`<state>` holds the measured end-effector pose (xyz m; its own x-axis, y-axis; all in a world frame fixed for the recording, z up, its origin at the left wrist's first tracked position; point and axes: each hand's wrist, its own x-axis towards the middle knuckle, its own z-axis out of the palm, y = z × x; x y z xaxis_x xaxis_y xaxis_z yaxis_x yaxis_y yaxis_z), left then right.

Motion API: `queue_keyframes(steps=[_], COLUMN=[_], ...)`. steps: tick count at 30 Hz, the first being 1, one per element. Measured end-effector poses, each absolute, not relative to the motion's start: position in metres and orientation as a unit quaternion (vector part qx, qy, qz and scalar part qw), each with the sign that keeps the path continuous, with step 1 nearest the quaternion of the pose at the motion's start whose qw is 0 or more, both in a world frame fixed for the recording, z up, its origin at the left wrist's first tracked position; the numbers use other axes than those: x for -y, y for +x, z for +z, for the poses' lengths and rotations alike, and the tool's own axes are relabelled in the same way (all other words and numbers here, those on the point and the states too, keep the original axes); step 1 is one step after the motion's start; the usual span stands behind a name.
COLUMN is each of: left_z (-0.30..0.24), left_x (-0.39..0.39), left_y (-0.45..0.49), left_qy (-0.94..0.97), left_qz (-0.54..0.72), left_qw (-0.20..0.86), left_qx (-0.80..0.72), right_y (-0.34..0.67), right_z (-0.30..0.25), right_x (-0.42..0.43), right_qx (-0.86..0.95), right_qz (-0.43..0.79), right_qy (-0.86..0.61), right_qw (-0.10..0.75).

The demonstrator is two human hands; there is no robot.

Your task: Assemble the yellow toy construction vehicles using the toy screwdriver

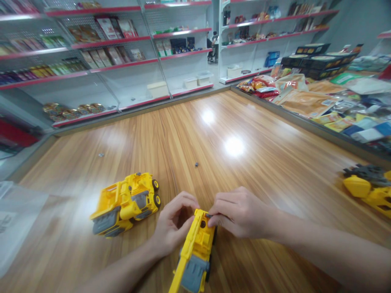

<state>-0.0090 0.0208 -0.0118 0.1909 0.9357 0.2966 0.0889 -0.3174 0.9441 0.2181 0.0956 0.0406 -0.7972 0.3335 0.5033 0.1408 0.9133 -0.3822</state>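
A yellow and grey toy crane truck stands on the wooden table right in front of me, its long boom pointing toward me. My left hand curls around its far left corner, thumb and fingers closed on it. At the far right corner, my right hand pinches a small dark piece against the truck; its kind is too small to make out. To the left lies a yellow and grey toy dump truck with black wheels, apart from both hands.
A small dark part and a small grey part lie farther up the table. More yellow toy pieces sit at the right edge, a clear plastic bag at the left. Packaged goods lie beyond the right rim.
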Motion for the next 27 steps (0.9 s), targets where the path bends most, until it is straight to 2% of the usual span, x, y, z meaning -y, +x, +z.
queue_keyframes(steps=[12, 27], left_z=[-0.0059, -0.0037], left_x=[-0.0211, -0.0215], left_y=[-0.0077, -0.0073], left_qy=[0.709, 0.732], left_qz=[0.458, 0.467], left_qw=[0.396, 0.328], left_qx=[-0.363, -0.372], right_y=[0.2147, 0.2132], right_z=[0.0331, 0.0335], right_x=[-0.0928, -0.0890], right_qx=[0.944, 0.939], right_qz=[0.115, 0.115], right_qy=[-0.127, -0.141], right_qw=[0.281, 0.292])
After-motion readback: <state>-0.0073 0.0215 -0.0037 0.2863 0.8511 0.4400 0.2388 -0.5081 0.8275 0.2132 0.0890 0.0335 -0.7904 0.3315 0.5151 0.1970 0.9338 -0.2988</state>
